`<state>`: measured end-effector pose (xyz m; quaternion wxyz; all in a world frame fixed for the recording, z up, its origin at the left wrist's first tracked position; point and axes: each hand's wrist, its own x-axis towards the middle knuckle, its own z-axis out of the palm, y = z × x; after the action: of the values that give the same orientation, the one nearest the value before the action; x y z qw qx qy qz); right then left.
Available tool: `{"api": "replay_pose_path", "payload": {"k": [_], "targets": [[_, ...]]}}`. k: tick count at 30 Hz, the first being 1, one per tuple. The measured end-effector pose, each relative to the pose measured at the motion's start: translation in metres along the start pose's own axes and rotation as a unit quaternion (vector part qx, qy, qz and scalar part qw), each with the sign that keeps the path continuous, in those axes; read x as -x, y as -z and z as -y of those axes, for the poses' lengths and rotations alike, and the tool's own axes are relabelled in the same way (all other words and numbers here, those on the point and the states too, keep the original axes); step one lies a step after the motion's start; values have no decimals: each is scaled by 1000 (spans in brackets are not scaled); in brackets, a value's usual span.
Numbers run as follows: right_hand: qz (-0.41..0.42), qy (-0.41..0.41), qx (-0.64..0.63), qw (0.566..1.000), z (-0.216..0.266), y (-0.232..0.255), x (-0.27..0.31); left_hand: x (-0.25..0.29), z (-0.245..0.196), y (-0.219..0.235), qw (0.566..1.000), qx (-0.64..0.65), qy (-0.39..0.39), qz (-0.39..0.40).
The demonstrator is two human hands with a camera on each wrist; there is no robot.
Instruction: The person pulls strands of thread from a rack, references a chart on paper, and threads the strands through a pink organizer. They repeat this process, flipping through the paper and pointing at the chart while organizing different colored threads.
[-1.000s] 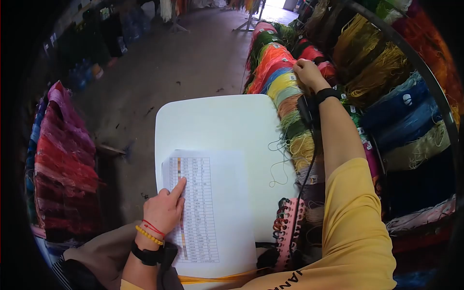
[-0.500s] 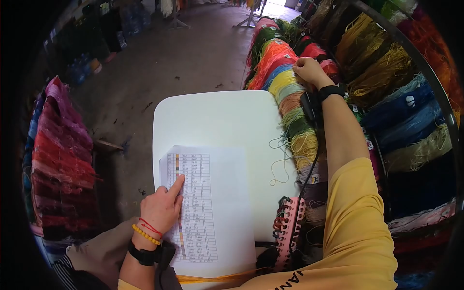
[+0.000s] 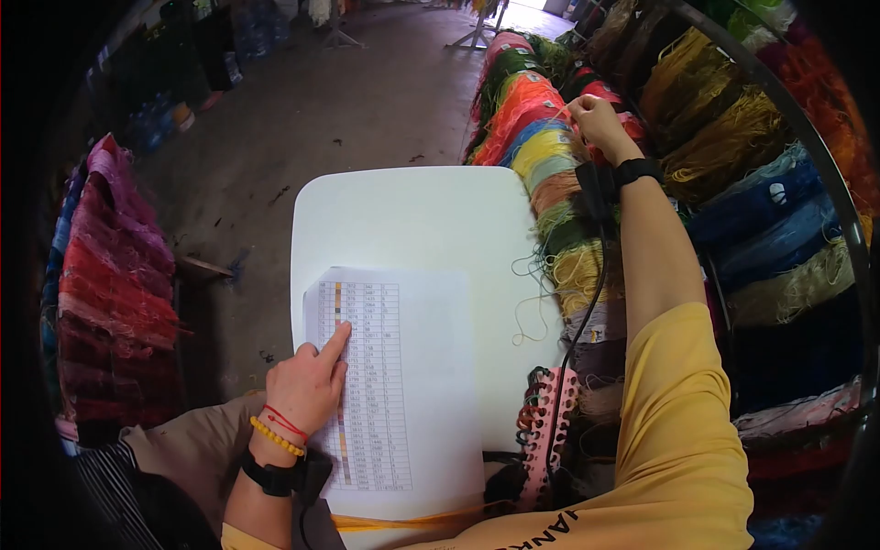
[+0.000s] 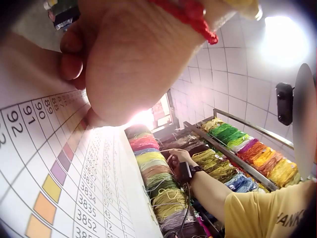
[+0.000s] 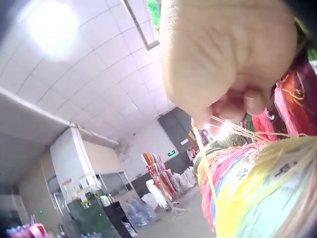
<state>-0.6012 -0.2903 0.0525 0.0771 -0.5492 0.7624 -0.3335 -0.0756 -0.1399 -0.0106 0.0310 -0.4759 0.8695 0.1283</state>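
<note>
The left hand (image 3: 307, 390) rests on a printed sheet (image 3: 445, 367), its index fingertip touching a row near the colour column and the other fingers bent. Beneath the sheet is a white board (image 3: 412, 220). Over the row of thread skeins (image 3: 541, 147), the right hand (image 3: 600, 126) pinches thin pale strands. The right wrist view shows these strands (image 5: 252, 133) running from the fingertips of the right hand (image 5: 228, 59), above yellow and pale green skeins (image 5: 247, 198); which skein they come from cannot be told.
A pink strip with threads looped through its holes (image 3: 548, 431) lies at the board's lower right. More skeins hang at the far right (image 3: 752, 211) and left (image 3: 115, 275). A black cable (image 3: 587, 321) trails from the right wrist. Loose thread loops cross the board's right edge.
The right hand has lifted slightly away from the skeins, toward the right, with strands between its fingertips. The left fingertip stays near the same rows of the sheet.
</note>
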Motion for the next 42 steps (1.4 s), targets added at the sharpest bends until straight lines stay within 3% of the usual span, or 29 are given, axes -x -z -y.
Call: {"api": "replay_pose_path", "payload": {"k": [1, 3, 7, 9, 14, 21, 22, 23, 25, 27, 28, 29, 30, 33, 34, 37, 40, 42], "targets": [[22, -6, -2, 1000, 3, 1, 2, 0, 0, 0, 1000, 2, 0, -1], [-13, 43, 122, 992, 6, 5, 12, 0, 0, 1, 1000, 5, 1, -4], [5, 175, 307, 935, 26, 25, 45, 1, 0, 1, 1000, -2, 3, 3], [63, 181, 349, 917, 34, 27, 68, 1, 0, 2, 1000, -6, 7, 10], [85, 139, 381, 910, 58, 36, 137, 3, 5, -6, 1000, 1, -1, -15], [49, 220, 267, 937, 122, 109, 203, 5, 7, -12, 1000, 12, 5, -21], [23, 205, 198, 958, 130, 118, 215, 6, 8, -13, 1000, 17, 5, -26], [-11, 252, 102, 962, 138, 127, 225, 8, 9, -14, 999, 20, 3, -30], [36, 71, -98, 992, 178, 161, 261, 10, 9, -10, 999, 23, -5, -39], [3, 81, -306, 949, 208, 194, 305, 16, 9, -6, 999, 21, -18, -43], [-32, 236, -232, 943, 220, 208, 328, 23, 6, -1, 997, 38, -33, -61], [-66, 381, -151, 910, 232, 223, 356, 34, 0, 7, 994, 54, -49, -78], [-111, 407, -113, 899, 242, 238, 387, 45, -7, 12, 991, 69, -65, -93], [-294, 344, -88, 887, 264, 283, 502, 78, -31, 10, 962, 193, -172, -88], [-352, 326, -70, 874, 266, 297, 544, 89, -39, 5, 949, 230, -208, -55], [-522, 283, 5, 805, 272, 329, 665, 115, -65, -11, 909, 298, -288, 32], [-636, 223, 86, 734, 287, 346, 753, 134, -88, -31, 868, 340, -325, 162], [-660, 204, 106, 715, 294, 341, 785, 142, -107, -36, 839, 370, -315, 246]]}}
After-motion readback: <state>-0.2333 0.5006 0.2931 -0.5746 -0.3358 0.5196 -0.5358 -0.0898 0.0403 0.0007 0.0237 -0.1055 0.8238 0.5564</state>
